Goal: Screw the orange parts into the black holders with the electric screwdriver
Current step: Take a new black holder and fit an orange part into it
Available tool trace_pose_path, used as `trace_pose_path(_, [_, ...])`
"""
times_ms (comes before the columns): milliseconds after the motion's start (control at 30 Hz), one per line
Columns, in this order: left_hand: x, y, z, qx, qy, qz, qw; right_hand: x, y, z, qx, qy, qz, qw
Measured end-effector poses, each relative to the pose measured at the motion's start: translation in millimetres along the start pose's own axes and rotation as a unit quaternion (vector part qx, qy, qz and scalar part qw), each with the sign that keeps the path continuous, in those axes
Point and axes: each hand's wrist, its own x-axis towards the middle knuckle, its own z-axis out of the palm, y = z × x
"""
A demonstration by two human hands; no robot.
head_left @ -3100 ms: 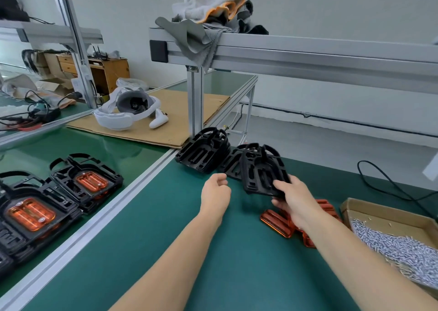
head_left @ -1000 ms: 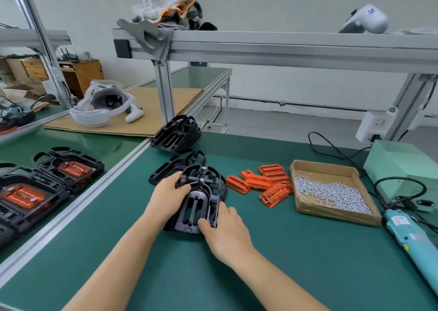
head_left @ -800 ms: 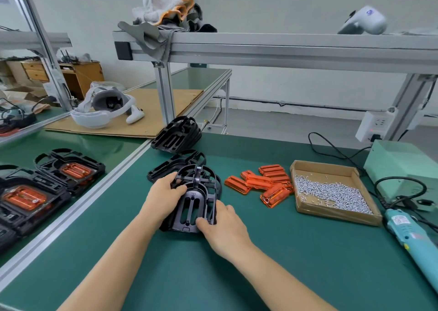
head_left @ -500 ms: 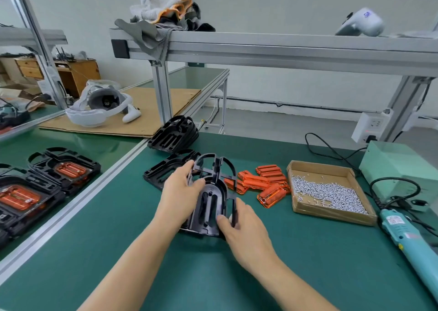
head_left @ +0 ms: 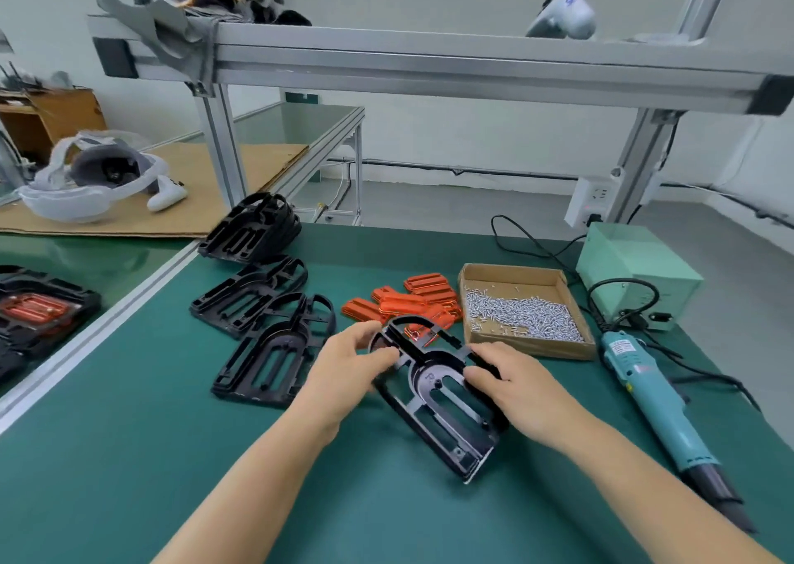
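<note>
Your left hand (head_left: 348, 374) and right hand (head_left: 515, 387) both grip one black holder (head_left: 438, 396), fingers curled over its side rails, its near end tipped down toward the green table (head_left: 129, 477). It looks like a light, stiff, open plastic frame with thin ribs, so keep hold of the thick outer rails, not the slim crossbars, which could flex or snap. Whether its near corner touches the table, you cannot tell. The screwdriver (head_left: 657, 413) lies just right of your right arm, its tip cut off at the lower edge. Just left lie two more flat holders (head_left: 275, 348). Beyond your fingers sits the pile of orange parts (head_left: 408, 301), partly hidden behind the holder's arch; they look small, smooth and perhaps slippery. Right of them, the box of screws (head_left: 520, 314). Farther left, a leaning stack of holders (head_left: 253, 228); how many it contains cannot be counted.
</note>
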Motion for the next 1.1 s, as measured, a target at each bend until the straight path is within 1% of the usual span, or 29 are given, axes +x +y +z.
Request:
trace_pose_path(100, [2.3, -3.9, 2.7, 0.101, 0.003, -0.005, 0.995, 9.1, 10.7, -3.7, -0.018, -0.045, -0.019, 0.999])
trace_pose_path(200, [4.5, -5.8, 3.4, 0.195, 0.031, 0.022, 0.98, 22.0, 16.6, -2.3, -0.071, -0.084, -0.052, 0.993])
trace_pose_path(267, [8.0, -5.0, 3.7, 0.242, 0.053, 0.04, 0.968, 30.2, 16.3, -1.2, -0.086, -0.099, -0.074, 0.989])
trace_pose_path(433, [29.1, 1.9, 6.9, 0.325, 0.069, 0.094, 0.938, 40.7, 15.4, 3.7, -0.093, -0.104, -0.104, 0.985])
trace_pose_path(633, [60.9, 18.6, 32.3, 0.413, 0.026, 0.096, 0.905, 38.4, 21.0, 7.5, -0.087, -0.096, -0.109, 0.986])
trace_pose_path(767, [75.1, 19.6, 54.3, 0.459, 0.021, 0.057, 0.886, 37.8, 18.8, 5.2, -0.134, -0.096, -0.121, 0.979])
trace_pose_path(833, [79.0, 17.8, 59.3, 0.467, 0.027, 0.053, 0.882, 37.2, 17.8, 4.6, -0.153, -0.088, -0.125, 0.976])
trace_pose_path(1000, [79.2, 14.2, 57.2, 0.459, 0.042, 0.088, 0.883, 30.5, 22.2, 6.2, -0.167, -0.069, -0.118, 0.977])
trace_pose_path(1067, [77.7, 14.0, 50.8, 0.441, 0.039, 0.1, 0.891, 26.3, 25.6, 6.1, -0.152, -0.048, -0.123, 0.98])
trace_pose_path(1100, [76.9, 14.5, 46.0, 0.417, 0.037, 0.107, 0.902, 24.2, 27.2, 4.9, -0.13, -0.028, -0.131, 0.983])
